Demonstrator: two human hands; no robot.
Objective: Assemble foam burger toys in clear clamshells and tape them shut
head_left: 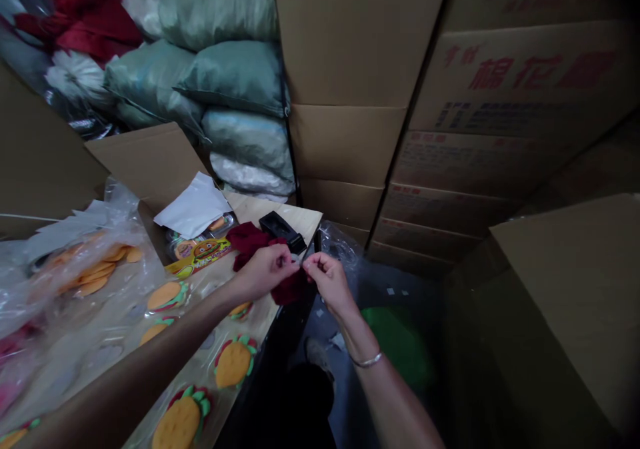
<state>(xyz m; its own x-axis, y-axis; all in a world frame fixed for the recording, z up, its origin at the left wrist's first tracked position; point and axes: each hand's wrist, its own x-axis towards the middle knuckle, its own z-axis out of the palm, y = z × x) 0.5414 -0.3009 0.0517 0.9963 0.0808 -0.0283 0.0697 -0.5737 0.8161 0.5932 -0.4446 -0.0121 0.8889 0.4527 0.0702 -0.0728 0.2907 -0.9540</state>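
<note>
My left hand (267,269) and my right hand (327,277) meet over the table's right corner, both with fingers pinched together. Between them hangs a dark red piece of cloth (289,289), gripped at its top edge by both hands. More dark red cloth (247,239) lies on the table just behind my left hand. A black tool (283,229) rests on the table corner beyond the hands. A silver bracelet (367,360) circles my right wrist.
Orange felt burger-shaped patches (233,362) in clear film lie along the table (300,217). Plastic bags of orange pieces (100,262) and white paper (195,206) lie at left. Stacked cardboard boxes (350,69) and grey-green sacks (230,76) stand behind. An open carton (565,289) is at right.
</note>
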